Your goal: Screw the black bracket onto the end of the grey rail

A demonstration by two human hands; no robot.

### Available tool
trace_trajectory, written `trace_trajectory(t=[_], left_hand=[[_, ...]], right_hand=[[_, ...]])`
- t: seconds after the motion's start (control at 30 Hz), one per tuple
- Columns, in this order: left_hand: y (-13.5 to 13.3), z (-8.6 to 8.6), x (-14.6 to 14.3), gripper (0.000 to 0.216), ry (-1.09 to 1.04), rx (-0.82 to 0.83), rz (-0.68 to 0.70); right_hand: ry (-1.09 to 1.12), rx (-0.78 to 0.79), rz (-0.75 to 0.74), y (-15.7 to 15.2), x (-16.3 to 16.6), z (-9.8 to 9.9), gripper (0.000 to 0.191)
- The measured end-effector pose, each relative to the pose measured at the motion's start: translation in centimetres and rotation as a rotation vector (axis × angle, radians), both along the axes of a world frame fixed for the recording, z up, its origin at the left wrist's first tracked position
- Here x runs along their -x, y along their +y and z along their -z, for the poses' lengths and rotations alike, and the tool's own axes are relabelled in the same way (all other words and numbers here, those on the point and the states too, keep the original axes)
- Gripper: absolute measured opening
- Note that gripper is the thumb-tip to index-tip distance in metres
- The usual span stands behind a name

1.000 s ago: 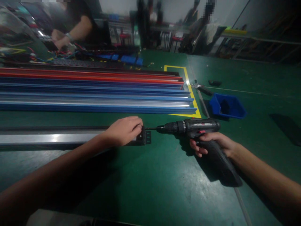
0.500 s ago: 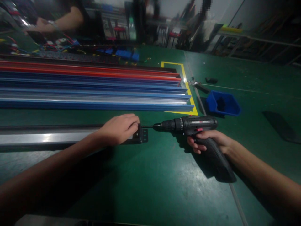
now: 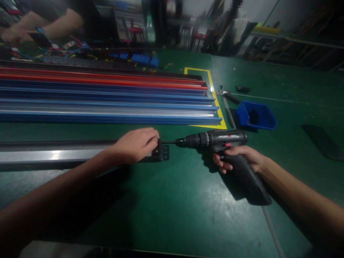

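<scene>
My right hand (image 3: pixel 242 157) is wrapped round the handle of a black cordless drill (image 3: pixel 225 139), which lies level and points left. Its long thin bit (image 3: pixel 172 142) reaches the end of a long metal profile (image 3: pixel 64 153) with a silver top and dark edges. A black end cap (image 3: pixel 157 152) with a slotted tab (image 3: pixel 166 152) closes that end. My left hand (image 3: pixel 137 145) is closed over the profile beside the cap, fingers curled at its far edge. Whether the bit sits in a screw is too small to tell.
Blue channel profiles (image 3: pixel 107 116) and red ones (image 3: pixel 107 79) lie behind, ending near yellow tape (image 3: pixel 223 122). Right of them are a blue bin (image 3: pixel 264 116), pliers (image 3: pixel 228 96) and a dark flat object (image 3: pixel 322 141). Another person's arms (image 3: pixel 61 25) work among wires at the back left.
My hands, the drill and the profile keep nearly the same places; the view shifts slightly. The other person's arms have moved left.
</scene>
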State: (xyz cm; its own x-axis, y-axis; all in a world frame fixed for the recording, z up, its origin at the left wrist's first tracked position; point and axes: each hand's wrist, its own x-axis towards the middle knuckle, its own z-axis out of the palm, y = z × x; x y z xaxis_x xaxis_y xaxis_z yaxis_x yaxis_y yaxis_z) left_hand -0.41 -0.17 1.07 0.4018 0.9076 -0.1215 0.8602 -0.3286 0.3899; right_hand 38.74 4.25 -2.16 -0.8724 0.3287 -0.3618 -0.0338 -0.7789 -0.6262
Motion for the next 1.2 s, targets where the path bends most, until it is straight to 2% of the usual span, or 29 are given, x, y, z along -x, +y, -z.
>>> trace_trajectory(t=[0.27,0.67,0.9,1.2], left_hand=[[0.05,0.20,0.23,0.035,0.002,-0.013,0.017],[0.00,0.43,0.53,0.036,0.003,-0.032,0.039],[0.04,0.45,0.58,0.037,0.000,-0.029,0.046],[0.07,0.63,0.64,0.036,0.001,-0.031,0.045]], right_hand=[[-0.004,-0.022,0.008,0.12,0.07,-0.34,0.028],[0.040,0.054,-0.022,0.36,0.09,-0.24,0.031],[0.028,0.026,-0.015,0.27,0.17,-0.31,0.031],[0.031,0.068,-0.028,0.43,0.05,-0.34,0.032]])
